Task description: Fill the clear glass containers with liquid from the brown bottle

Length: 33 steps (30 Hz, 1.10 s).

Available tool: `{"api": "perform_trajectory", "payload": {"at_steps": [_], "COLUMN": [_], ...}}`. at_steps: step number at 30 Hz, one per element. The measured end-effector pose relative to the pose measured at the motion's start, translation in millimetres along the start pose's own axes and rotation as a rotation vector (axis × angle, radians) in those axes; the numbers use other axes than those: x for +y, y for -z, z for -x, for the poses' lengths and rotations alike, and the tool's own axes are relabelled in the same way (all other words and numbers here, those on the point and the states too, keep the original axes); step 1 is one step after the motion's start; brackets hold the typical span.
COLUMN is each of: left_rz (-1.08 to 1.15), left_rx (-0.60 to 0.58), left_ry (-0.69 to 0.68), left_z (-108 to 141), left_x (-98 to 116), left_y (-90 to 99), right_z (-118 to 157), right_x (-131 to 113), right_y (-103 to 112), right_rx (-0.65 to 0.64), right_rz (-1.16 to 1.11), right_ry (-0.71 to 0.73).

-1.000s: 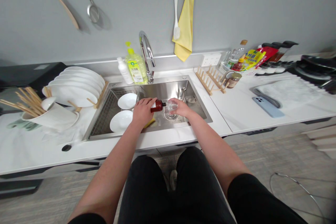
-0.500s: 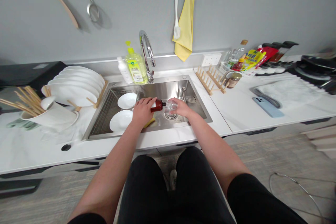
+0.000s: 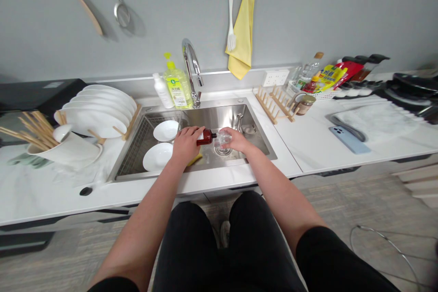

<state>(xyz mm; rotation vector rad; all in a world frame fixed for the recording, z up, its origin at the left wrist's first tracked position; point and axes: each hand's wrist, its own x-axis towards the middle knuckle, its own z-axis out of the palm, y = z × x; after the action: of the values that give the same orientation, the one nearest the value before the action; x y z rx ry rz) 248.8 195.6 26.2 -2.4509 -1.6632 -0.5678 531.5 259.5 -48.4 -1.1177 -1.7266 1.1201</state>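
Over the steel sink [image 3: 255, 146], my left hand [image 3: 186, 145] is wrapped round a brown bottle [image 3: 205, 137] tilted onto its side, its dark neck pointing right. My right hand [image 3: 235, 138] grips a small clear glass [image 3: 223, 139], whose mouth meets the bottle's neck. Whether liquid is flowing between them I cannot make out. Below and left of my left hand, two white bowls [image 3: 158, 157] rest in the sink's left side, on a wire rack. Part of a yellow cloth or sponge [image 3: 195, 159] shows under my left wrist.
A chrome faucet [image 3: 190, 64] rises behind the sink, beside a yellow-green dish soap bottle [image 3: 178, 86] and a white bottle [image 3: 163, 91]. White plates [image 3: 97, 112] and a chopstick holder [image 3: 68, 149] stand left. A wooden rack [image 3: 277, 105], a jar [image 3: 305, 105] and a phone [image 3: 349, 139] are right.
Almost nothing differs. Both hands keep the bottle and the glass in the same place over the sink; the view has shifted very slightly.
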Motion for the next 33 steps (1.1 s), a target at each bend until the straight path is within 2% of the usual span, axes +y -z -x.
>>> {"api": "perform_trajectory", "payload": {"at_steps": [33], "left_rz": [-0.044], "left_rx": [0.019], "left_ry": [-0.031], "left_z": [0.9], "left_x": [0.8], "left_y": [2.6], "right_z": [3.5], "right_x": [-7.3], "right_y": [1.0], "right_rx": [0.01], "right_rz": [0.029], "right_ry": [0.014]}}
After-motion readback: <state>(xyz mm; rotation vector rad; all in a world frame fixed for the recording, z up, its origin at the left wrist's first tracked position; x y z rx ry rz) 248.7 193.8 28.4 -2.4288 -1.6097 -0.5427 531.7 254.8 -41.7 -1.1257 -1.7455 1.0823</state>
